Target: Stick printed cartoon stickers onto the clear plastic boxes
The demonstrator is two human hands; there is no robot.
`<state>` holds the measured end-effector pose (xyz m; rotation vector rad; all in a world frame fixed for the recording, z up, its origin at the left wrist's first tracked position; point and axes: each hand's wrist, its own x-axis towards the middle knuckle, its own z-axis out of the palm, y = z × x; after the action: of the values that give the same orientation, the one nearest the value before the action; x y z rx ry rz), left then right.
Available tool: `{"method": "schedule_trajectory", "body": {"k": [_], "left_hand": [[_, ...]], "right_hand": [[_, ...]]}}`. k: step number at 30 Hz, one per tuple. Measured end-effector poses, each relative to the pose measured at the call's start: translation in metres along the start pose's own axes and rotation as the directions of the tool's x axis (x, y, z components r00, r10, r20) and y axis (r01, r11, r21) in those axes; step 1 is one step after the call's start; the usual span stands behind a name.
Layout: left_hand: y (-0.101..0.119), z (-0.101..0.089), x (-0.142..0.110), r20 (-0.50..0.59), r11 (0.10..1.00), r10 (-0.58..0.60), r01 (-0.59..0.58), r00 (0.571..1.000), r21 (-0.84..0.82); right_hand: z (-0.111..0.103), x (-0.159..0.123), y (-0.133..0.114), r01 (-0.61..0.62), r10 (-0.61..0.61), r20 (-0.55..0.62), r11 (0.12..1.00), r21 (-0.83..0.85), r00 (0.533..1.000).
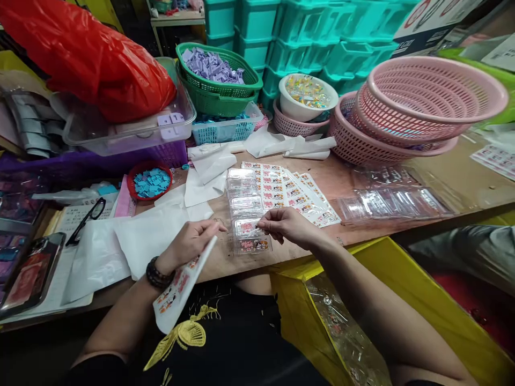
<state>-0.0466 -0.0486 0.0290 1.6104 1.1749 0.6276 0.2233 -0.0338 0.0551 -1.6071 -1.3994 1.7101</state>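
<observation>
My left hand (193,241) is closed on a sheet of stickers (181,292), which hangs down tilted, with printed cartoon pictures on it. My right hand (285,224) pinches the right end of a sticker (244,227) with pink lettering, at a clear plastic case. Whether that sticker lies fully flat on the case I cannot tell. Nearest to me in the row, another clear case (251,245) bears a pink-lettered sticker with a cat picture. More clear cases (243,187) run back from it in a column. Behind my right hand, more sticker sheets (298,190) lie fanned out.
Clear plastic cases (396,203) lie at right, near stacked pink baskets (426,107). White backing paper (148,241), glasses (86,221) and a phone (32,273) are at left. A red basket (131,185) holds blue pieces. A yellow bin (298,311) stands below the table edge.
</observation>
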Motion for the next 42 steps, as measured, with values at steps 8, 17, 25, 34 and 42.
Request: {"method": "schedule_trajectory", "body": {"k": [8,17,25,34,42], "left_hand": [[0.002,0.014,0.001,0.092,0.950,0.196,-0.212,0.976,0.228],[0.000,0.017,0.003,0.000,0.942,0.235,-0.228,0.972,0.245],[0.000,0.018,0.004,-0.004,0.933,0.235,-0.225,0.972,0.282],[0.005,0.022,0.007,0.162,0.869,0.281,-0.322,0.946,0.376],[-0.003,0.029,0.011,0.209,0.818,0.329,-0.389,0.921,0.425]], "right_hand": [[-0.006,0.006,-0.009,-0.047,0.050,0.024,0.993,-0.106,0.998],[-0.004,0.007,-0.016,-0.086,0.087,0.001,0.981,-0.176,0.996],[-0.006,0.011,-0.015,-0.070,0.073,0.014,0.983,-0.171,0.997],[-0.004,0.013,-0.015,-0.087,0.089,-0.003,0.975,-0.205,0.996],[-0.001,0.012,-0.016,-0.094,0.087,-0.036,0.945,-0.313,0.996]]}}
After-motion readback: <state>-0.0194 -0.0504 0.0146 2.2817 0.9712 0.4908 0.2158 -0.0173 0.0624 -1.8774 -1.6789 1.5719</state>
